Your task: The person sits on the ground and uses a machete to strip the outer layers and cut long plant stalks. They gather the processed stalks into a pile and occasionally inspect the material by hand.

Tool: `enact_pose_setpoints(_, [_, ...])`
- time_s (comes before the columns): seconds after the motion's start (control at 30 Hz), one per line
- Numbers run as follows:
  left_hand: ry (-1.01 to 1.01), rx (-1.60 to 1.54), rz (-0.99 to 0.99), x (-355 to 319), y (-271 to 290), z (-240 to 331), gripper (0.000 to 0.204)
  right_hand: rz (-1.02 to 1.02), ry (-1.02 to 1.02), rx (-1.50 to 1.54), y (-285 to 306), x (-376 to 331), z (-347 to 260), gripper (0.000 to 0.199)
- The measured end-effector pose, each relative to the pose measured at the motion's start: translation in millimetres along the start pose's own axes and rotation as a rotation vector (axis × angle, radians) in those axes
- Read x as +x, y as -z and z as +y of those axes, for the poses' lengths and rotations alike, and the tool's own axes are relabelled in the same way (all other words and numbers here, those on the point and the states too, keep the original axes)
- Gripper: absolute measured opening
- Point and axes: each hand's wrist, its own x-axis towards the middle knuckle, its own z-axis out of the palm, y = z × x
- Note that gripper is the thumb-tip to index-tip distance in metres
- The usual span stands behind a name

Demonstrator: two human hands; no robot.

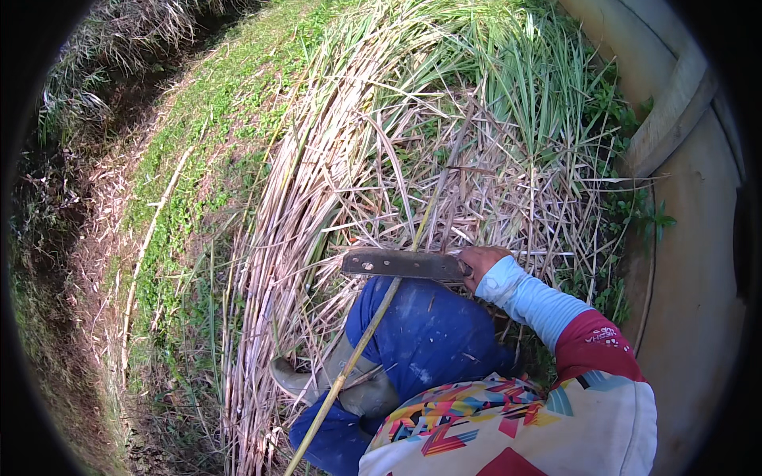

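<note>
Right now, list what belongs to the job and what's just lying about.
In use: machete in the right hand; long yellow stalk crossing it; perhaps the dry stalks.

Apparently just lying about: pale stick at left; loose straw.

Most of the handle (466, 270) of the broad blade (409, 265) is hidden inside the right hand (482, 263), and the tips of its fingers (475, 257) cannot be made out; the left hand is out of view; the long yellowish stalk (349, 365) is cut off by the lower edge, covered briefly where the blade crosses it, and its far end is lost among dry leaves (508, 190); the boots (298, 381) are partly covered by blue trousers (429, 333); an orange speck (352, 239) is too small to identify; the round rim crops the tan wall (694, 238).
</note>
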Motion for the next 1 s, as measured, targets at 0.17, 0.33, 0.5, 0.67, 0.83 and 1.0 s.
enact_pose_setpoints(0.17, [0.035,0.080,0.032,-7,22,-3,0.026,-0.062,-0.576,0.091,31,66,61,0.032])
enact_pose_setpoints(0.33, [-0.048,0.118,0.111,-22,14,-10,0.027,0.016,-0.540,0.075,30,67,78,0.030])
enact_pose_setpoints(0.5, [-0.098,0.190,0.185,-24,9,-15,0.029,0.005,-0.062,-0.010,4,29,36,0.027])
enact_pose_setpoints(0.67, [-0.113,0.338,0.245,-29,12,-30,0.028,0.005,-0.609,0.071,15,70,91,0.030])
enact_pose_setpoints(0.83, [-0.118,0.325,0.337,-29,18,-25,0.027,-0.066,-0.187,0.006,30,48,51,0.029])
enact_pose_setpoints(1.0, [-0.088,0.215,0.247,-27,14,-27,0.025,0.017,-0.159,0.006,-7,52,58,0.028])
